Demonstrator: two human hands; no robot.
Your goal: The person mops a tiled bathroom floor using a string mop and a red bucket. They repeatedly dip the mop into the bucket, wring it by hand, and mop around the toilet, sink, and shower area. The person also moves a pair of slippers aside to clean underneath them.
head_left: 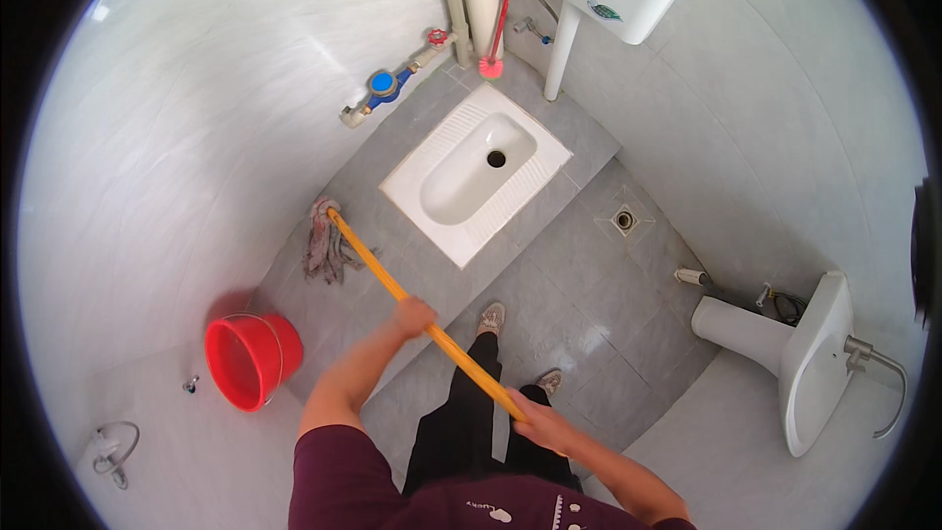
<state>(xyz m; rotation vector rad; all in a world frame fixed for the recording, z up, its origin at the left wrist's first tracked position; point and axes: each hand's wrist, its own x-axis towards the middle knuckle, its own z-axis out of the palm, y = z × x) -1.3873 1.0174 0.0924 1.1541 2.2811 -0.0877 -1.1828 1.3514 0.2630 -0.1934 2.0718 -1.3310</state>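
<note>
A mop with a long yellow handle [378,272] slants across the middle of the view. Its grey, stringy mop head [329,247] rests on the raised grey-tiled step, close to the left wall. My left hand [415,316] is wrapped round the handle about midway along. Lower down and nearer my body, my right hand [538,423] grips the handle towards its end. Right of the mop head, a white squat toilet [446,238] is set into the step.
A red bucket [257,358] stands left, near the wall. A water meter [383,84] on a pipe and a pink toilet brush [491,67] are at the back. A floor drain [624,221] lies right of the step's edge. A white pedestal sink [819,373] stands right.
</note>
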